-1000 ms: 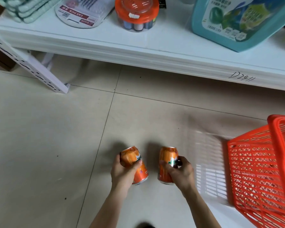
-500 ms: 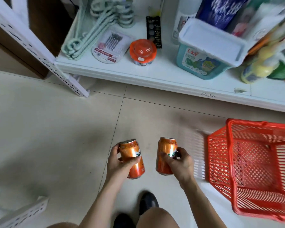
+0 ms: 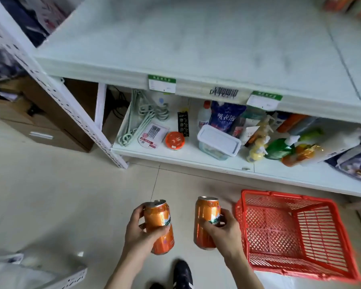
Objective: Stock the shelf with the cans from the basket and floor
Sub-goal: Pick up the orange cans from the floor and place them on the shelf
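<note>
Left hand (image 3: 139, 232) wraps left can (image 3: 159, 226). Right hand (image 3: 225, 232) wraps right can (image 3: 205, 224). Both cans just left of basket (image 3: 296, 234). Shelf (image 3: 196, 49) above basket.

Tiled floor (image 3: 71, 205) from 6 to 9 o'clock. Red basket (image 3: 283, 193) resting on it at 4 o'clock, dark shoe (image 3: 182, 272) at 6. Lower shelf (image 3: 188, 155) at 1 o'clock, carrying pale green hangers (image 3: 142, 119) at left end, then orange round tub (image 3: 175, 140), white-lidded box (image 3: 219, 140), green spray bottle (image 3: 279, 148). Upper shelf (image 3: 196, 49) at 12, price labels (image 3: 162, 83) on front edge.
</note>
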`<state>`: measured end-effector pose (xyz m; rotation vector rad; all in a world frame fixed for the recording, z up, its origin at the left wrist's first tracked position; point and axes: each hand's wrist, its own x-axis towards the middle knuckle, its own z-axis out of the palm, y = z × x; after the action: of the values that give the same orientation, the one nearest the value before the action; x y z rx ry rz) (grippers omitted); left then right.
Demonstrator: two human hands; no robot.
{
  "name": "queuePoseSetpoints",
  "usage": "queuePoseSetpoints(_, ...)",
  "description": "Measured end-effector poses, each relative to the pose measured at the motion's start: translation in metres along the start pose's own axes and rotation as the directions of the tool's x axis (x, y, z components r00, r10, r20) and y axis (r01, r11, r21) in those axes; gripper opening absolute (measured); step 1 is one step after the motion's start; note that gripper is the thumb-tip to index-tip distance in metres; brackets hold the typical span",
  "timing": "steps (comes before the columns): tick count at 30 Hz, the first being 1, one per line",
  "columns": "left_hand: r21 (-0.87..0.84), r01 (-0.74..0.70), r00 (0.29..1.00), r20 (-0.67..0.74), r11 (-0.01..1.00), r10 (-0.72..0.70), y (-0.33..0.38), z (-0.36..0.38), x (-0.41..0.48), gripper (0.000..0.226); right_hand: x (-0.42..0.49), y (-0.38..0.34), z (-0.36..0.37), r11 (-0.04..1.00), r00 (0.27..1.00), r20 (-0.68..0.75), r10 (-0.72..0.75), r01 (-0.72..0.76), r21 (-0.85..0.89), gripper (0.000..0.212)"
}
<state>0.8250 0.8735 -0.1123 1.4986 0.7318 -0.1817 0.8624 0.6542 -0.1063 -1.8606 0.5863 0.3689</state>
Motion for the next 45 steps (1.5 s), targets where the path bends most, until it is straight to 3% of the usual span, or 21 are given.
queuePoseSetpoints(13,-0.014,-0.207,0.975,0.08,0.978,0.207,0.172,-0.018,-0.144,0.081,-0.137,-0.16,-0.099,0.965,0.972,-0.023,-0.232,0.233,0.124,0.038)
queuePoseSetpoints(19,-0.05,-0.292,0.948,0.116,0.955,0.296,0.227,-0.016,-0.192,0.082,-0.187,-0.2,-0.137,0.93,0.951,-0.051,-0.305,0.309,0.198,0.035)
queuePoseSetpoints(25,-0.091,-0.367,0.911,0.165,0.926,0.377,0.26,0.0,-0.228,0.079,-0.222,-0.222,-0.171,0.901,0.941,-0.083,-0.328,0.338,0.273,0.047)
queuePoseSetpoints(29,-0.114,-0.399,0.892,0.183,0.91,0.414,0.282,0.023,-0.246,0.077,-0.231,-0.232,-0.197,0.872,0.919,-0.119,-0.376,0.395,0.289,0.036)
queuePoseSetpoints(45,-0.189,-0.444,0.862,0.175,0.876,0.475,0.329,0.187,-0.262,0.086,-0.175,-0.252,-0.339,0.86,0.891,-0.115,-0.439,0.454,0.232,0.033)
